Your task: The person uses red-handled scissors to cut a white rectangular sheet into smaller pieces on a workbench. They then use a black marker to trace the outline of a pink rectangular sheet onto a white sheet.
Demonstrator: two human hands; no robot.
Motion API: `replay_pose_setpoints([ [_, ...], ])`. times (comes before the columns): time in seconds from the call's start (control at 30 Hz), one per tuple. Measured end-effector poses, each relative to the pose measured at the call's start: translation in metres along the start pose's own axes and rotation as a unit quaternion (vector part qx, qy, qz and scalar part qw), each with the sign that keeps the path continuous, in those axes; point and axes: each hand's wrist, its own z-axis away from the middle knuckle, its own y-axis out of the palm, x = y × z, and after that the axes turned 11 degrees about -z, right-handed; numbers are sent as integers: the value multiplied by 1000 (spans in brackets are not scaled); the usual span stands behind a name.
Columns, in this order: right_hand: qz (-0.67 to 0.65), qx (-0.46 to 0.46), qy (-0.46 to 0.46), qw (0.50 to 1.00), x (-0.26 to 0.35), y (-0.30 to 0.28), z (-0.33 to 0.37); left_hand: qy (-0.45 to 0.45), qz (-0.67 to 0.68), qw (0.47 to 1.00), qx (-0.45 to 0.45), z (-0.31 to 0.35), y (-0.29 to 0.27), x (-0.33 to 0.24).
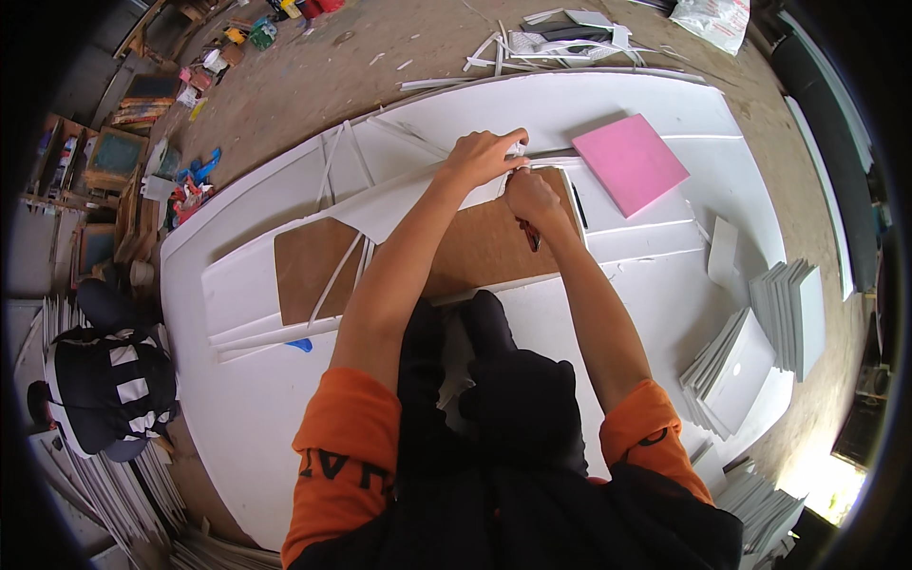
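My left hand [486,152] presses down on a white foam sheet [399,204] near its far edge, fingers bent against it. My right hand [532,199] sits just beside it, closed around a red-handled cutter [529,234] whose tip meets the sheet at a metal ruler [556,171]. Under both lies a brown cardboard panel [480,249]. All of it rests on large white boards [285,399] spread over the floor.
A pink square board [629,161] lies to the right of my hands. Stacks of cut white squares [760,342] stand at the right. Thin white offcut strips [332,275] cross the brown panel. Another person [109,380] crouches at the left. Scraps and clutter [560,38] litter the dirt floor beyond.
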Motion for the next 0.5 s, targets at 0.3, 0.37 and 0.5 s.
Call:
replay_pose_setpoints([
  [0.3, 0, 29, -2, 1000, 4, -9, 23, -9, -57, 998, -6, -2, 7, 7],
  [0.37, 3, 36, -2, 999, 3, -11, 37, -7, -57, 998, -11, 0, 6, 8],
  [0.5, -9, 36, -11, 999, 0, -10, 43, -8, -54, 998, -6, 0, 4, 8],
])
